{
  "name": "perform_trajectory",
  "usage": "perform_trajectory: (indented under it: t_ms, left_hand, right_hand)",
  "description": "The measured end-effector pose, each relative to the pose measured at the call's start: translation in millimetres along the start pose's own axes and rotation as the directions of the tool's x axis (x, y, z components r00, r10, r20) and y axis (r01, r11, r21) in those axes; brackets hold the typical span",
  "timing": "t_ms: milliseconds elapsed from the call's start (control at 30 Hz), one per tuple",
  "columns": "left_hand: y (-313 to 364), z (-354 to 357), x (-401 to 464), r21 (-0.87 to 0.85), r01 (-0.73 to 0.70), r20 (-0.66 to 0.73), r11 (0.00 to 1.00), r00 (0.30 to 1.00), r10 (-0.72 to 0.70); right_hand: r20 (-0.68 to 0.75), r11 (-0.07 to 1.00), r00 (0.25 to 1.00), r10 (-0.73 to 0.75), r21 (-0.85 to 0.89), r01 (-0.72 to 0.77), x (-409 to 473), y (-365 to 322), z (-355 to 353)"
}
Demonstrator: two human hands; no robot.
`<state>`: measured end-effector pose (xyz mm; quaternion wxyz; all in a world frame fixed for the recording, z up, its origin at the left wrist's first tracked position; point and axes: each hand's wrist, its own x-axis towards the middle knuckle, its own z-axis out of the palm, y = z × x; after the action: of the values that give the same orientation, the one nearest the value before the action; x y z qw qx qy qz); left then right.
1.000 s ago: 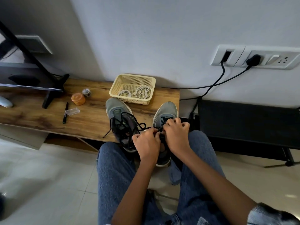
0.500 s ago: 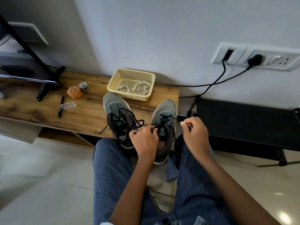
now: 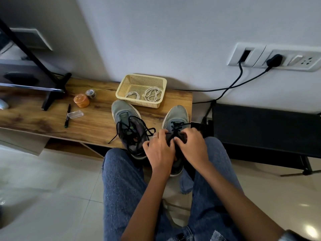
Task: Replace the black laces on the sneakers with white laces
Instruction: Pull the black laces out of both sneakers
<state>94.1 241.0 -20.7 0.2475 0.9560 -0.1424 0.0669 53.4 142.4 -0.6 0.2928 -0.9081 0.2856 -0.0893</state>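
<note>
Black lace (image 3: 175, 126) being worked at the throat of the right-hand sneaker (image 3: 175, 119), fingers of both hands curled in over it: right hand (image 3: 192, 146) bent close over the upper eyelets, apparently pinching the lace to draw it out, though the exact grip hidden beneath the knuckles; left hand (image 3: 160, 150) curled against the same shoe's near side, ringed finger reaching toward the crossings, seemingly steadying the tongue so the pull does not drag the shoe, whether actually holding lace impossible to tell. Working both hands on one shoe probably because unthreading needs one to hold and one to pull. Sitting just beside it, toe toward the wall, the other sneaker (image 3: 127, 122) with black lace (image 3: 133, 131) already loosened and trailing over the wooden bench (image 3: 43, 122) edge. Waiting beyond the toes, within easy reach, the cream basket (image 3: 125, 84) holding the coiled white laces (image 3: 152, 93), not yet touched. Lying farther left, well apart: an orange jar (image 3: 81, 100), a pen (image 3: 67, 116).
</note>
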Motion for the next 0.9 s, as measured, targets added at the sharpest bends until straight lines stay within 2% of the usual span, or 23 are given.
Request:
perform_trajectory:
  t_ms: [133,233,333,400,600,667,767,833,900]
  left_hand:
    - [-3,5,7,0.031,-0.124,-0.003,0.992,0.992,0.124]
    - [-6,6,12,-0.101,-0.128,-0.011,0.987,0.992,0.128]
    - [-1,-2,15,-0.264,0.079,0.086,0.961,0.995,-0.058]
    - [-2,-3,16,-0.287,0.205,0.151,0.936,0.974,-0.168]
    - [-2,-8,19,-0.313,0.340,0.181,0.887,0.938,-0.296]
    - [1,-8,16,-0.289,0.288,0.146,0.913,0.956,-0.255]
    - [1,-2,9,-0.142,0.022,0.017,0.990,1.000,-0.019]
    - [1,3,8,-0.040,-0.111,-0.044,0.993,0.993,0.110]
    - [2,7,11,0.031,-0.224,-0.050,0.974,0.973,0.225]
  right_hand:
    - [-0.017,1.000,1.000,-0.006,-0.008,0.006,0,0,6]
    - [-0.055,0.999,0.998,0.030,0.036,-0.028,3,6,5]
    - [-0.083,0.967,0.984,0.159,0.216,-0.138,3,11,3]
    - [-0.081,0.935,0.969,0.232,0.294,-0.199,3,14,3]
    - [-0.063,0.829,0.917,0.393,0.456,-0.324,2,17,3]
    - [-0.066,0.832,0.917,0.394,0.451,-0.325,2,16,4]
    - [-0.085,0.890,0.949,0.304,0.381,-0.251,0,16,3]
    - [-0.099,0.923,0.965,0.243,0.328,-0.199,0,15,4]
    - [-0.109,0.945,0.974,0.199,0.284,-0.161,0,14,6]
